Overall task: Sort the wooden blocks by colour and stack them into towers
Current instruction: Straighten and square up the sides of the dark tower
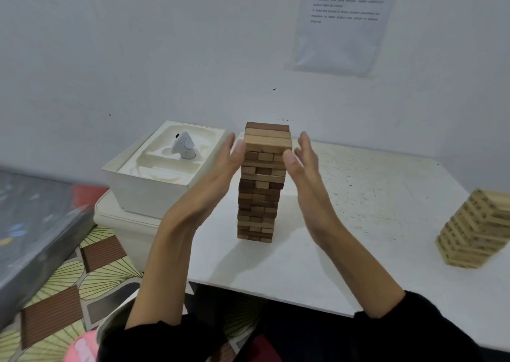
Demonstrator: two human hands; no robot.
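Wooden-block tower (259,190), mixing dark and pale pieces, stands mid-table (358,196), with a pale tower (474,229) at its 3 o'clock. Left hand (220,168) and right hand (306,166) flank its top at 9 and 3 o'clock, fingers straight, gripping nothing. An uneven push from either palm could topple the tall stack.

White table (345,265): mixed-colour tower (260,185), pale tower (474,232).
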